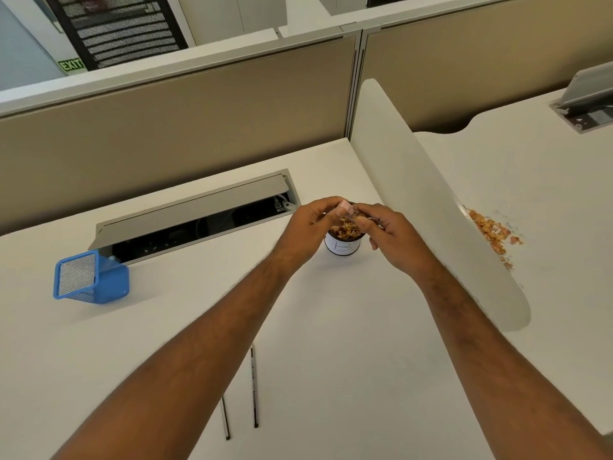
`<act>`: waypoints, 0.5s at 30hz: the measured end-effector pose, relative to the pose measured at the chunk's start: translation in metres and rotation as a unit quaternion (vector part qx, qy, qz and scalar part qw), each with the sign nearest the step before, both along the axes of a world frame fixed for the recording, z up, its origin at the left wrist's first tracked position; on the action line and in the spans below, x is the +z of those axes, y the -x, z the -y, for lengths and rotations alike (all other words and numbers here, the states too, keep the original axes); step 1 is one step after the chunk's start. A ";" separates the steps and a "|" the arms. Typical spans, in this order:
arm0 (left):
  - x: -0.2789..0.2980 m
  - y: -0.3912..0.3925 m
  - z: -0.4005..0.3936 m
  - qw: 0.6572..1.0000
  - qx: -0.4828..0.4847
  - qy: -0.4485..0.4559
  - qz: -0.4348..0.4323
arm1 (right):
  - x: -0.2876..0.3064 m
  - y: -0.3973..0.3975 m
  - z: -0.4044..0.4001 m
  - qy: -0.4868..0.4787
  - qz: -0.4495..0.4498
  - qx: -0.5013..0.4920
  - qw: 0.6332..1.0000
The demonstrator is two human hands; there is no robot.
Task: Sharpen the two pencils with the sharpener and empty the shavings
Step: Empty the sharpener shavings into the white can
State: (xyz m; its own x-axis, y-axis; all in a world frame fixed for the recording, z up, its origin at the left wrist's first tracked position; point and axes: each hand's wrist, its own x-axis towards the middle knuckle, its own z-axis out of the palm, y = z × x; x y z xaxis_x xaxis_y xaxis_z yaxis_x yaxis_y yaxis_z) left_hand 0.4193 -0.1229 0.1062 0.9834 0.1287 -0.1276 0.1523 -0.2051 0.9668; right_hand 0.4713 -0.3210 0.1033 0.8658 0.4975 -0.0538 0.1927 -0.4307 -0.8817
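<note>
Both hands meet above a small white cup [342, 247] marked with a letter and filled with brown pencil shavings [345, 230]. My left hand [310, 229] and my right hand [391, 235] pinch a small clear sharpener [349, 212] between their fingertips, right over the cup's mouth. The fingers hide most of the sharpener. Two dark pencils lie on the white desk near me: one [254, 386] in plain sight, the other [225, 418] partly under my left forearm.
A blue mesh pen holder [91, 278] lies on its side at the left. An open cable tray [199, 220] runs behind the cup. A white divider panel [431, 207] stands at the right, with loose shavings [494, 232] scattered on the neighbouring desk beyond it.
</note>
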 end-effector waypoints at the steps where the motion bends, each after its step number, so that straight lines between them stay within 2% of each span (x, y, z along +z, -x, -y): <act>1: -0.001 -0.001 0.000 1.000 0.003 0.004 -0.001 | -0.001 0.000 0.000 -0.001 -0.001 0.000 1.000; 15: -0.010 -0.006 -0.002 0.998 0.055 0.034 -0.020 | -0.009 -0.003 0.003 0.011 0.017 -0.029 0.999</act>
